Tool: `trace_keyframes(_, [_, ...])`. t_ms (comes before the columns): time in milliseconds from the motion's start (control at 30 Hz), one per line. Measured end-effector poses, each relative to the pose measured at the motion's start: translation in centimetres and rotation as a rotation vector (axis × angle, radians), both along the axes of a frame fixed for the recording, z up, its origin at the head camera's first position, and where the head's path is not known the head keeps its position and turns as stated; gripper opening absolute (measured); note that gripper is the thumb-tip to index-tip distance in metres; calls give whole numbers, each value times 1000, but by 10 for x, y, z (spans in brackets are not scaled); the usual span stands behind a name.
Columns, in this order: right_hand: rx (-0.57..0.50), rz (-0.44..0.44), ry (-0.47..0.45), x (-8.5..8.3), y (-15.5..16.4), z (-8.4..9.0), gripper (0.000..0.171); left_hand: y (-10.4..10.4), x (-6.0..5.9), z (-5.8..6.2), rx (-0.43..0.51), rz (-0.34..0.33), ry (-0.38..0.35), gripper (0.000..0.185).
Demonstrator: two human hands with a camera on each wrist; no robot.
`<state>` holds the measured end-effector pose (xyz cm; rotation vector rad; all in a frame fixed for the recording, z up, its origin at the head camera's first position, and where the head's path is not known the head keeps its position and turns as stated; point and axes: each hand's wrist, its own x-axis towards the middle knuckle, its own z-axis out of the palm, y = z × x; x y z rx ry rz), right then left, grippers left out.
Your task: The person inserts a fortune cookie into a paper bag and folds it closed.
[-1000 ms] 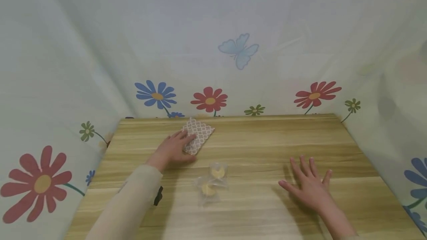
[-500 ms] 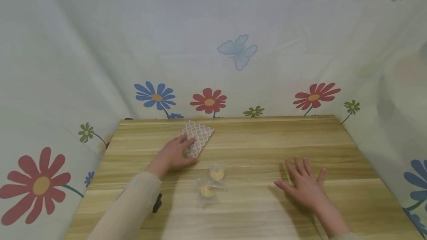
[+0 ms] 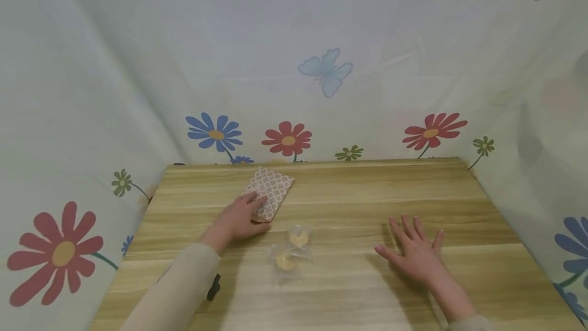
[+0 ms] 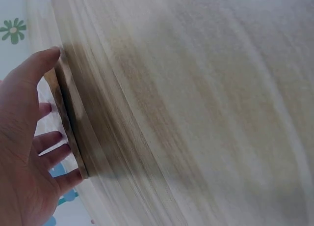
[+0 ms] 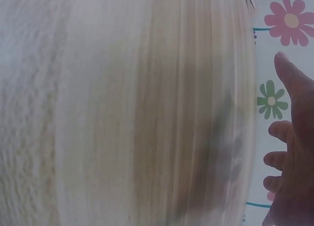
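We see the wooden tabletop (image 3: pixel 349 193) much as before. Our right hand (image 3: pixel 415 254) lies flat at the near right with fingers spread, having slid slightly left and nearer. Our left hand (image 3: pixel 239 216) still rests on the patterned pouch (image 3: pixel 270 191) at the far left, fingers straight on its near corner. Two clear packets (image 3: pixel 290 252) lie unmoved just right of that hand

A light wooden table (image 3: pixel 349 188) with a streaked grain stands inside pale fabric walls (image 3: pixel 275 24) printed with red and blue flowers and a blue butterfly (image 3: pixel 325 71). Two clear packets (image 3: pixel 290 252), each holding a yellow piece, lie touching near the table's middle.
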<state>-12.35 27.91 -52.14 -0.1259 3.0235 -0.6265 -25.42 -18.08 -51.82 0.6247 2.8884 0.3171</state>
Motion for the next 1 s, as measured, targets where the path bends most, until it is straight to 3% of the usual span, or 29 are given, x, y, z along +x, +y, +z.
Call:
trace_keyframes(367, [-23,16,-4,-3,-2,2,94,5,22,-1,34,104,-71,85])
trace_keyframes(667, [-24,22,-10,-3,-4,2,95,13,44,3,51,110,-54,76])
trace_keyframes(867, [-28,29,0,-6,-7,1,94,9,47,11,84,118,-49,74])
trace_keyframes(1000, [-21,35,14,-7,-10,1,93,-4,38,22,53,66,-11,74])
